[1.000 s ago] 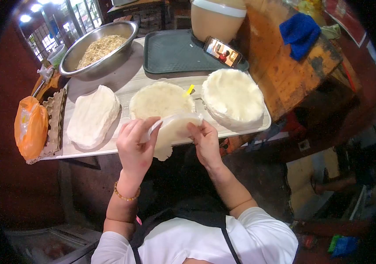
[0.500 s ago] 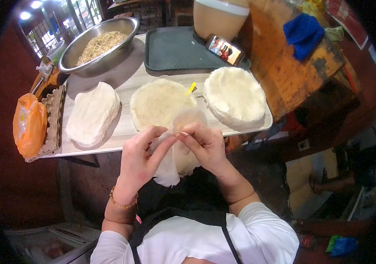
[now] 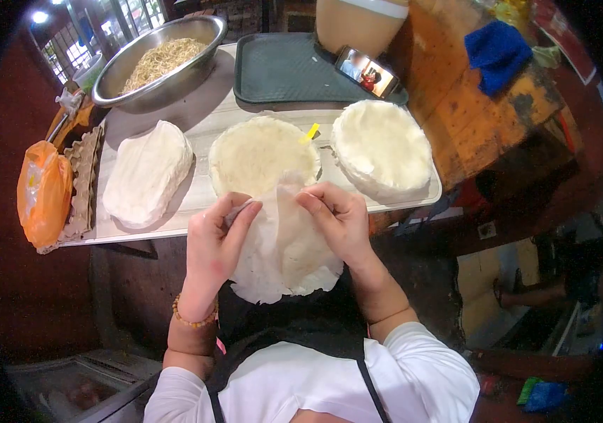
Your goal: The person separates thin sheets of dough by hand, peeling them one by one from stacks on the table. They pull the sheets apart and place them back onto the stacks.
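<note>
Between my hands hangs a thin, translucent round wrapper [image 3: 291, 250], its ragged lower edge over my black apron. My left hand [image 3: 220, 236] pinches it on one side and my right hand [image 3: 333, 222] pinches it on the other, with a fold standing up between them. Just beyond lies a round stack of wrappers [image 3: 262, 151] with a yellow strip [image 3: 310, 132] at its right edge. A thicker round stack [image 3: 382, 146] sits to the right. On the left is an oblong stack of white wrappers [image 3: 148, 174].
A steel bowl of bean sprouts [image 3: 164, 65] stands at the back left. Behind the stacks are a dark tray [image 3: 273, 70], a phone [image 3: 367, 72] and a beige container [image 3: 358, 25]. An orange bag [image 3: 44, 194] and egg carton [image 3: 83, 183] edge the left; a blue cloth [image 3: 497, 56] lies right.
My hands have moved apart from each other, and the wrapper between them is now spread wider and hangs more open. The view has shifted slightly.
</note>
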The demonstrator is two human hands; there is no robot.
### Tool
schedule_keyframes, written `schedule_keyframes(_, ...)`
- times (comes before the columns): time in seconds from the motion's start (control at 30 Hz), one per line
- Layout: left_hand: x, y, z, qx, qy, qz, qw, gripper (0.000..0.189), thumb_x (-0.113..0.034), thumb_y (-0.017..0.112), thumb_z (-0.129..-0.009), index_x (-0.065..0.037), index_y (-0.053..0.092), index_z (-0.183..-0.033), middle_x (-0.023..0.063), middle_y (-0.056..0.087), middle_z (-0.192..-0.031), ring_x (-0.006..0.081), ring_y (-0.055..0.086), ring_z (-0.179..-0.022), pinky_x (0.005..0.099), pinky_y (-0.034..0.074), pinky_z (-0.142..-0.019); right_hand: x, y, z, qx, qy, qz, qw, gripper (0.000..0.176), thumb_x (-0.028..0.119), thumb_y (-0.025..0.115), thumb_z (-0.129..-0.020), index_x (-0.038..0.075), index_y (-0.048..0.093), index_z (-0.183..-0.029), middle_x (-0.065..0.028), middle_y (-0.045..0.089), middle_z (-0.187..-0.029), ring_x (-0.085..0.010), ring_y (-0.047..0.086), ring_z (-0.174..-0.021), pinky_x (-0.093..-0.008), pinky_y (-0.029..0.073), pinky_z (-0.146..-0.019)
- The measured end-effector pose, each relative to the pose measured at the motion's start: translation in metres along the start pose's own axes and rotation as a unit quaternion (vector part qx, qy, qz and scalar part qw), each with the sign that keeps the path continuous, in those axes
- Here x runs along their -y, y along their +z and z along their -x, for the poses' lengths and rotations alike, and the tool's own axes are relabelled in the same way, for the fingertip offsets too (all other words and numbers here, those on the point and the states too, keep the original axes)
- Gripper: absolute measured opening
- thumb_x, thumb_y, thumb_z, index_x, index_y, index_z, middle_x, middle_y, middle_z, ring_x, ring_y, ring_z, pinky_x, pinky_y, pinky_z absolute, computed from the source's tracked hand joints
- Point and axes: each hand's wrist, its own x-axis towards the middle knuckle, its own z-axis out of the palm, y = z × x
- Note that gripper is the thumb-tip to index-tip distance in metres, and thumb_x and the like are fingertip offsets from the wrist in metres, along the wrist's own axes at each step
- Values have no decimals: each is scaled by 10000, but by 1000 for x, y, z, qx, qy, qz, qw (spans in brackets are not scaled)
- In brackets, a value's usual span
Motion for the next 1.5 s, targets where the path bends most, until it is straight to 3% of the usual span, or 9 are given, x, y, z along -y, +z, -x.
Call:
schedule_keyframes(0.07,-2,-2,0,9,-49,7,999,115,-67,642,-906,46,630,-891,-43,556,-720,17,458,-673,184,351,-564,-2,-1,0,-9,7,-4,1000,138,135,643,-920,-1,670,-922,-21,647,-723,-42,536,-651,-222,442,-589)
schedule_keyframes(0.17,7,1,-2,-26,-10,13,1000,129,-91,650,-898,35,636,-878,-26,471,-578,13,377,-553,216,285,-479,-5,-3,0,-25,29,-6,999,147,140,646,-921,-5,668,-909,13,617,-702,-29,501,-643,-210,418,-576)
schedule_keyframes(0.47,16,-6,-2,-45,-64,0,997,137,-90,630,-920,43,626,-886,-50,566,-737,15,456,-683,175,360,-588,-20,-8,-1,-87,34,-39,995,146,142,653,-919,2,671,-885,58,563,-685,-6,456,-633,-184,359,-552)
schedule_keyframes(0.57,22,-7,-4,-95,-52,5,994,150,-132,651,-905,14,631,-876,-61,442,-583,9,354,-554,212,265,-479,-25,-13,-1,-112,50,-73,990,154,149,652,-923,5,669,-873,62,548,-685,-2,445,-635,-175,353,-563)
schedule_keyframes(0.73,26,-14,-3,-102,-59,37,992,134,-111,638,-910,20,627,-885,-36,533,-676,16,430,-642,190,332,-554,-36,-19,-2,-140,39,-103,984,150,152,647,-930,14,663,-874,58,541,-678,-1,441,-616,-171,354,-558)
schedule_keyframes(0.9,2,-11,1,-54,1,179,982,110,-77,601,-932,26,629,-957,8,638,-840,39,541,-777,187,421,-672,-33,-22,1,54,63,-161,983,167,117,670,-900,9,634,-1022,-8,657,-887,-68,609,-795,-231,499,-725)
schedule_keyframes(1.0,-9,-11,8,16,-86,253,963,80,-65,590,-932,9,619,-934,1,636,-890,53,548,-826,193,419,-735,-27,-15,2,102,64,-146,982,244,103,691,-875,2,613,-1082,-35,666,-978,-101,625,-886,-265,509,-810)
schedule_keyframes(1.3,-5,-14,10,78,-60,227,969,131,-46,635,-901,16,594,-1009,51,680,-952,78,619,-807,230,497,-746,-21,-1,4,137,109,-123,977,170,134,661,-895,-32,656,-931,-26,668,-842,-66,587,-789,-251,494,-714)
schedule_keyframes(1.5,5,-7,8,154,-10,61,986,335,-148,782,-772,-8,592,-1009,69,665,-883,136,655,-733,261,518,-676,2,3,5,164,7,29,986,115,96,629,-904,-18,640,-896,-56,614,-748,-63,568,-714,-250,458,-622)
